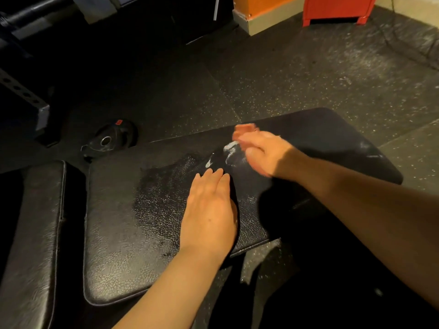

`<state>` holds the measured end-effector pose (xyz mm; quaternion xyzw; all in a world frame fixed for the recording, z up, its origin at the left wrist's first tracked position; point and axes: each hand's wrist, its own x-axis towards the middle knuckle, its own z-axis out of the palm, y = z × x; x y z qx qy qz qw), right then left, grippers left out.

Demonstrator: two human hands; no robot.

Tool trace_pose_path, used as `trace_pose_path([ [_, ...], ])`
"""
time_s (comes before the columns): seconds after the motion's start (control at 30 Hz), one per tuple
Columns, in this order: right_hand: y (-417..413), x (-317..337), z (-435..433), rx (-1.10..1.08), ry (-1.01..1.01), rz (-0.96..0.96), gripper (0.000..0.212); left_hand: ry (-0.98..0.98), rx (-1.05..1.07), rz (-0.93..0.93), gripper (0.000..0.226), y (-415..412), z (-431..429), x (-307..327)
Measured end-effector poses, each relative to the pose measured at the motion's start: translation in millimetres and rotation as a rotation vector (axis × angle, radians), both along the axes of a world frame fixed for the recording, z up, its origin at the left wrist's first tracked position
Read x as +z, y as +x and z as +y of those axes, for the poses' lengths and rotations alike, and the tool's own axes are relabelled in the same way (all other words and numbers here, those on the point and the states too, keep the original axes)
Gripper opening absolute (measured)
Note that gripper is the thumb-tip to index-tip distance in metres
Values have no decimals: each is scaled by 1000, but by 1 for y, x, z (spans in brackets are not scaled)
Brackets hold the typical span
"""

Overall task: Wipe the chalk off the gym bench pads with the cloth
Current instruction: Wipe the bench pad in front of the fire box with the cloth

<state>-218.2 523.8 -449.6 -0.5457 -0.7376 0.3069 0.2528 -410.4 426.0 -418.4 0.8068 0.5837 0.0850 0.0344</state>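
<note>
The long bench pad (133, 233) runs from the lower left of the frame up toward the right edge, its black textured cover catching the light. A shorter pad (31, 233) lies just beside it at the lower left, with a narrow dark gap between the two.

The left hand (209, 210) lies flat on the long pad near the middle of the frame, palm down, fingers straight and close together, pointing toward the top of the frame.

The right hand (259, 150) is above and to the right of it, blurred. It grips a bunched reddish cloth (244, 128) that sticks out past its fingers. The blur hides how each finger lies. The cloth sits over the far edge of the long pad.

White chalk (230, 147) streaks the pad just left of the right hand, with a smaller smear below it near the left fingertips. A fainter pale dusting spreads across the pad to the left of the left hand.

On the speckled rubber floor (308, 79), a black weight plate (110, 140) lies flat at centre left, just beyond the pads. A red cabinet (337, 8) and an orange box (261, 5) stand at the top right.
</note>
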Motion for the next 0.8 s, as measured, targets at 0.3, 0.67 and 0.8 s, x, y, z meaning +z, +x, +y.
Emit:
trace_pose_path([
  [0.3, -20, -9, -12, 179, 77, 160, 40, 4, 11, 21, 58, 0, -2, 1],
  [0.67, -14, -17, -31, 64, 92, -54, 51, -42, 20, 70, 65, 0, -1, 2],
  [0.8, -9, -12, -26, -254, 59, -264, 55, -18, 14, 121, 69, -1, 0, 1],
])
